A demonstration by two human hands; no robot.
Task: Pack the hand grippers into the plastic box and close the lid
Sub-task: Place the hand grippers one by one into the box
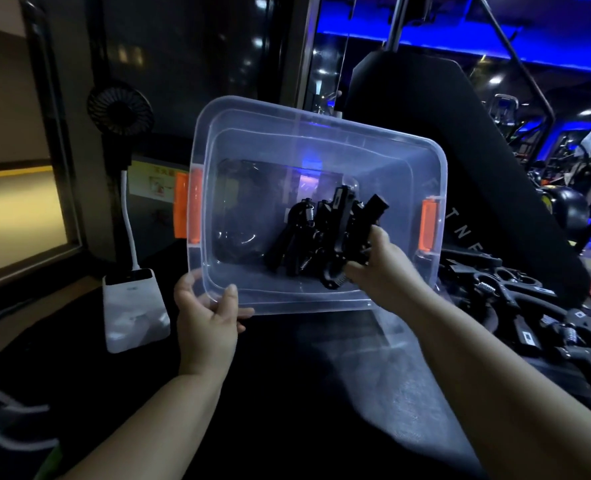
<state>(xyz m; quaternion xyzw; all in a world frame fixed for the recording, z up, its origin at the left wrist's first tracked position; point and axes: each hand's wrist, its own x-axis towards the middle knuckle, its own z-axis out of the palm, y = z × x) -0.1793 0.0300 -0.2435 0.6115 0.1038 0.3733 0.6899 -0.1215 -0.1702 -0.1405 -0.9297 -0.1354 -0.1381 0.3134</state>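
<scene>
Blue lights glow in the dark gym at the back. A bunch of black hand grippers [325,233] is inside the clear plastic box [287,114], near its right end. The right hand [380,268] has its fingers curled round that bunch. The box is up off the dark table [304,393] and tipped, so its open top faces the person. The left hand [207,313] pinches the near rim, thumb on the inside. Orange clips [428,225] sit on both ends. Loose grippers [515,289] lie on the right, not packed yet. A white power bank [133,306] and a small fan [119,107] stand on the left. Only one hand holds the tipped box by its edge, so I think the bunch could slide out when the right hand lets go, or the box could slip.
</scene>
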